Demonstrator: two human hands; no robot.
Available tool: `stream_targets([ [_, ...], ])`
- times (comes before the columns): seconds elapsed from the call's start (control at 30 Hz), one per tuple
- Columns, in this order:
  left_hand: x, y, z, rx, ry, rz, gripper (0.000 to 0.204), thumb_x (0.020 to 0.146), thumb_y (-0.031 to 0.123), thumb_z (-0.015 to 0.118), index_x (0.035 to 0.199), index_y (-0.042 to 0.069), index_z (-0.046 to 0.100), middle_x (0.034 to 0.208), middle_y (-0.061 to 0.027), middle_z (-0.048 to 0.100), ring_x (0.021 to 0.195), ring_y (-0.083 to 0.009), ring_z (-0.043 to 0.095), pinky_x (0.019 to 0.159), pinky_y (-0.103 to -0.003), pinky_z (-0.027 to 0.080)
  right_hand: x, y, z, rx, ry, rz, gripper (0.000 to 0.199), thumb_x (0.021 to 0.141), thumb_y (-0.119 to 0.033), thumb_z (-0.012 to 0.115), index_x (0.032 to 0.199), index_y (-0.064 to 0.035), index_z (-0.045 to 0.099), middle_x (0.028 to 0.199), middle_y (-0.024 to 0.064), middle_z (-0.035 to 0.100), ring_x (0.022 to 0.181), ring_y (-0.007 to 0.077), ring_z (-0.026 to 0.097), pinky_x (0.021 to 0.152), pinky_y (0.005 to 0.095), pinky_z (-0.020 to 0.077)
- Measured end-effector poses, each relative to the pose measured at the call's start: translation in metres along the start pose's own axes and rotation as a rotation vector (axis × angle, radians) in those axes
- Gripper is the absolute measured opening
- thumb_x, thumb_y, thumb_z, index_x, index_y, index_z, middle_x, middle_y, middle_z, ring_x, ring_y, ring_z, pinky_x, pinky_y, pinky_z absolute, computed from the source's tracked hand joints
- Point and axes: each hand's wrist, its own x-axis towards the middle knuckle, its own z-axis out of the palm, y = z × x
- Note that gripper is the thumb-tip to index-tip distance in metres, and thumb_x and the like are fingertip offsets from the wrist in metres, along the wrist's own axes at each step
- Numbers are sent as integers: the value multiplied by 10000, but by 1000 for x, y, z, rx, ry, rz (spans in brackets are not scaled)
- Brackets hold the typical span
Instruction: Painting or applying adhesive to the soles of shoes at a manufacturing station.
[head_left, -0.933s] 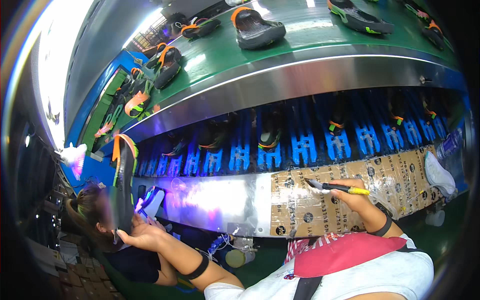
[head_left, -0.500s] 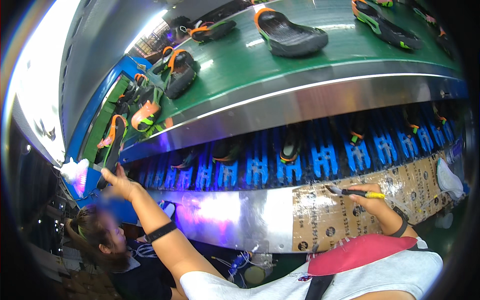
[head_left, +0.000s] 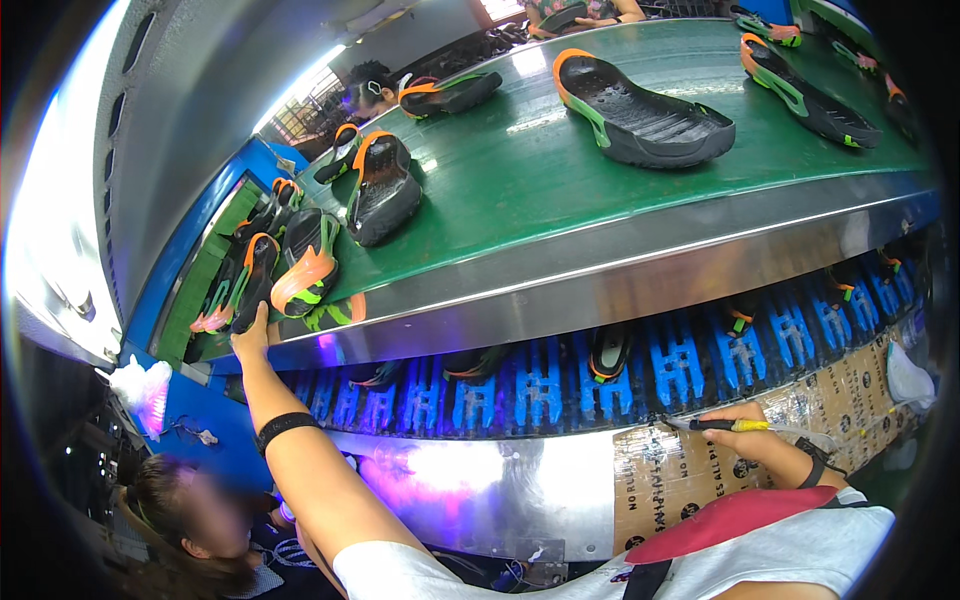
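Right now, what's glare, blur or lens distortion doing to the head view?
Head view: the light at left is blown out white; white and violet glare washes the metal ledge; the green belt's front edge bows, fisheye-style, and the corners go black. Head view again: the brush in the right hand stays readable; a blurred patch covers part of the co-worker's head.

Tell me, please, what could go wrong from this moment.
1. The left hand is at a black-and-orange sole, close beside another sole; they might knock together.
2. That first sole lies near the front edge of the green belt, so it could slip off.
3. The right hand holds a brush-like tool; its tip might smear the nearby blue holders.
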Motion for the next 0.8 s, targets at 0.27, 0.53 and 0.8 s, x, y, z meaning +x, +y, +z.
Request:
stream_targets([
  [0.27, -89, 18, -28, -455, 9, -48, 730, 804, 460, 494, 1279, -66, 317, 1288, -266, 350, 1226, -328, 320, 998, -385, 270, -4, 5, -7, 110, -24, 37, 230, 702, -56, 678, 928, -19, 663, 825, 92, 665, 746, 116, 607, 688, 237, 475],
  [0.53, -186, 116, -60, -444, -195, 685, 590, 782, 271, 637, 1250, 2, 400, 1194, -184, 485, 1122, -258, 453, 968, -343, 304, -28, -17, -13, 169, 6, -39, 251, 701, -59, 679, 947, -16, 657, 827, 102, 657, 728, 120, 601, 641, 231, 472],
  [0.8, -211, 126, -84, -1205, -6, 541, 154, 870, 133, 536, 943, -2, 536, 943, -63, 566, 867, -138, 535, 816, -274, 408, -74, -23, -35, 209, 18, -39, 244, 720, -40, 658, 962, -8, 647, 768, 74, 642, 666, 95, 574, 584, 228, 460],
])
